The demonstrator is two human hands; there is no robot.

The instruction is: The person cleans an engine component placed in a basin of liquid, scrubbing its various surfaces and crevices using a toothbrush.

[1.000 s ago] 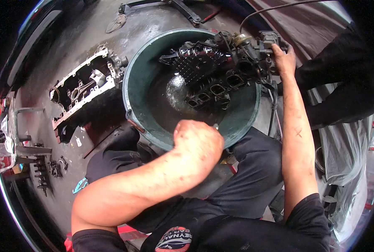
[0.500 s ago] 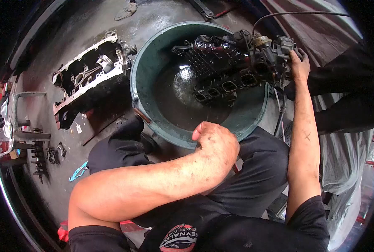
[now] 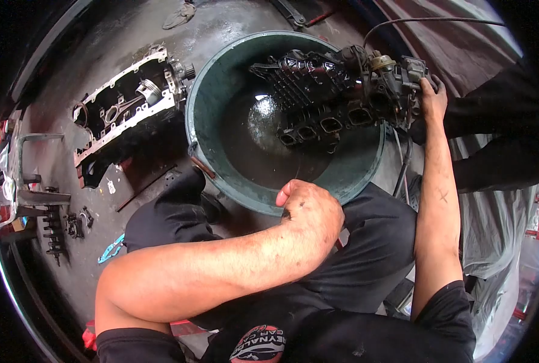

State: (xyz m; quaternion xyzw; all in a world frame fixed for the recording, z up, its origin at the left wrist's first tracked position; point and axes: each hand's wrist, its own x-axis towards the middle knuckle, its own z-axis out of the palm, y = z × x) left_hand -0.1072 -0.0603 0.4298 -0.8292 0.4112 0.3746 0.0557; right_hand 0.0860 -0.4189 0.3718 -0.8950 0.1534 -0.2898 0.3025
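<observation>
A dark, wet intake manifold (image 3: 308, 78) with a row of oblong ports is held over a large green tub (image 3: 192, 112). My right hand (image 3: 433, 97) is closed on the throttle-body end of the manifold, beyond the tub's right rim. My left hand (image 3: 312, 212) is curled at the near rim, back upward and thumb bent in. Its fingers are hidden underneath, so I cannot make out what they hold, if anything. Dark liquid lies in the bottom of the tub.
An engine block (image 3: 121, 115) with a piston and rod in it lies on the floor left of the tub. A crankshaft (image 3: 54, 233) and a metal stand (image 3: 24, 181) are farther left. Plastic sheeting (image 3: 493, 242) hangs at the right. A hose (image 3: 433, 19) runs across the top right.
The manifold has tilted very slightly over the tub, with my right hand still on it. My left hand stays curled at the near rim. The whole view has shifted a little.
</observation>
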